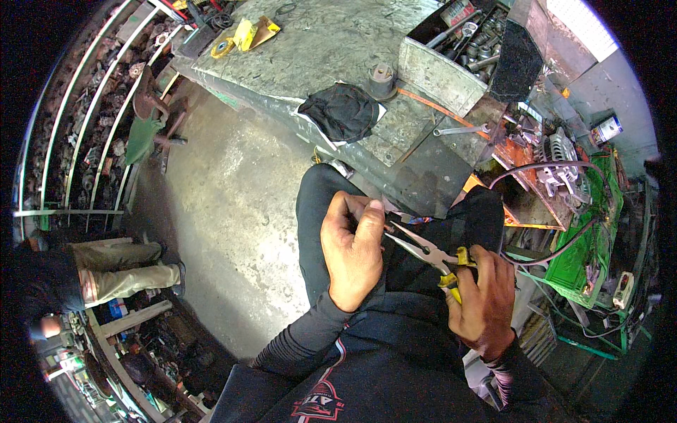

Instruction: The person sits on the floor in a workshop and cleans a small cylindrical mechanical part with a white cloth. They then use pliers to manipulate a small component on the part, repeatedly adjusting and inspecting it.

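Long-nose pliers (pixel 438 259) with yellow handles are in my right hand (pixel 483 299), whose fingers wrap round the grips. The jaws stand apart and point left, with their tips close to the fingers of my left hand (pixel 355 243). That hand is closed in a pinch, thumb over the bent fingers. A small dark piece shows at its fingertips, too small and shaded to name. Both hands are over my lap, in front of my dark trousers (pixel 321 204).
Beyond my knees runs a worn workbench (pixel 310 42) with a black cloth (pixel 342 113), a spanner (pixel 460 130) and a metal box (pixel 441 77) of sockets. An alternator (pixel 558 158) and green crate (pixel 599 240) are at right. A person's legs (pixel 130 271) show at left.
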A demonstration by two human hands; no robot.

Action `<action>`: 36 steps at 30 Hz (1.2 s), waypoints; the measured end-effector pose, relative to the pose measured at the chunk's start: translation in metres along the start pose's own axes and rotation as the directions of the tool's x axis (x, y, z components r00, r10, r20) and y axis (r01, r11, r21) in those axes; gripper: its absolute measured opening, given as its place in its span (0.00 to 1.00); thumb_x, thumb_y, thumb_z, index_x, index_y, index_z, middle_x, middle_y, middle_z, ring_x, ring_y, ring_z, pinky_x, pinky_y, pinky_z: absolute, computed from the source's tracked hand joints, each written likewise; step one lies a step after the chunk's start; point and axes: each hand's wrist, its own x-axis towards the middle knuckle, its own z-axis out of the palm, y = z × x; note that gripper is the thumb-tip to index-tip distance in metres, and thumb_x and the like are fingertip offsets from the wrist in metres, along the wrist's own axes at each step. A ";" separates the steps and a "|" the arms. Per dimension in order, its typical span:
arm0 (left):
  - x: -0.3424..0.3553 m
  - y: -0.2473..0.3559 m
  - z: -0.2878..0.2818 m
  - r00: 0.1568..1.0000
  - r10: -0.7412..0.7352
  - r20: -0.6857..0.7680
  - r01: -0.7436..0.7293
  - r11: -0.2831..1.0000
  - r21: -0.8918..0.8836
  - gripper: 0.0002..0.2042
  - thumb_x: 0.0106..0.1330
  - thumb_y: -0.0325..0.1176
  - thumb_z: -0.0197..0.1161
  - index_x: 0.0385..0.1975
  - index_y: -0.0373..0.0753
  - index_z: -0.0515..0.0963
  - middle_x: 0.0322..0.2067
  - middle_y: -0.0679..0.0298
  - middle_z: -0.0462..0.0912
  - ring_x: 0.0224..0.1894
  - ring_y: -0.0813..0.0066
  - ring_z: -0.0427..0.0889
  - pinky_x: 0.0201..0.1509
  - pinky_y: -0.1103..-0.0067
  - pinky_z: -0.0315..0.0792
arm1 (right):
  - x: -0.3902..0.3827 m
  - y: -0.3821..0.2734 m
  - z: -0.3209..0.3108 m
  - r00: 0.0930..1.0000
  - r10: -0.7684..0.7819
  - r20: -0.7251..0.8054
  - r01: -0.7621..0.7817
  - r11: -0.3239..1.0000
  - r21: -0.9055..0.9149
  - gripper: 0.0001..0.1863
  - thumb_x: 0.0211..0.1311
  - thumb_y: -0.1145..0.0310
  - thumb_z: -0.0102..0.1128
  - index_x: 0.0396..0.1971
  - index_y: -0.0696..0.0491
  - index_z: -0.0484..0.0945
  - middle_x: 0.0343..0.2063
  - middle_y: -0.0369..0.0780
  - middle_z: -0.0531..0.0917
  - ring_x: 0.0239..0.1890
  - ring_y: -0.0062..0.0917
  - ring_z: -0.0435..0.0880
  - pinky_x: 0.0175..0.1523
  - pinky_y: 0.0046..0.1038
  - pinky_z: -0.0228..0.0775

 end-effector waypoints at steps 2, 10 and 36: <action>-0.001 0.001 -0.001 1.000 0.005 -0.009 -0.005 1.000 -0.001 0.12 0.72 0.28 0.61 0.26 0.38 0.66 0.28 0.63 0.78 0.27 0.82 0.72 0.29 0.81 0.68 | 0.001 -0.002 -0.001 1.000 0.003 0.006 -0.003 1.000 -0.010 0.28 0.45 0.64 0.72 0.49 0.58 0.78 0.58 0.52 0.72 0.57 0.52 0.72 0.58 0.53 0.63; 0.000 -0.003 0.000 0.999 0.045 -0.020 -0.045 0.999 0.023 0.13 0.72 0.28 0.61 0.26 0.37 0.66 0.28 0.63 0.78 0.29 0.81 0.73 0.33 0.80 0.69 | 0.000 -0.003 -0.002 1.000 0.009 0.003 -0.008 0.999 -0.050 0.28 0.47 0.63 0.71 0.50 0.58 0.79 0.59 0.52 0.72 0.58 0.52 0.71 0.61 0.55 0.61; 0.009 -0.004 -0.002 0.913 -0.344 0.218 0.379 0.914 -0.146 0.14 0.72 0.40 0.57 0.31 0.34 0.76 0.29 0.61 0.82 0.24 0.77 0.75 0.26 0.81 0.68 | -0.010 0.019 0.002 0.998 0.056 -0.003 -0.053 0.962 0.268 0.20 0.52 0.68 0.70 0.43 0.62 0.79 0.56 0.57 0.74 0.57 0.56 0.74 0.63 0.48 0.65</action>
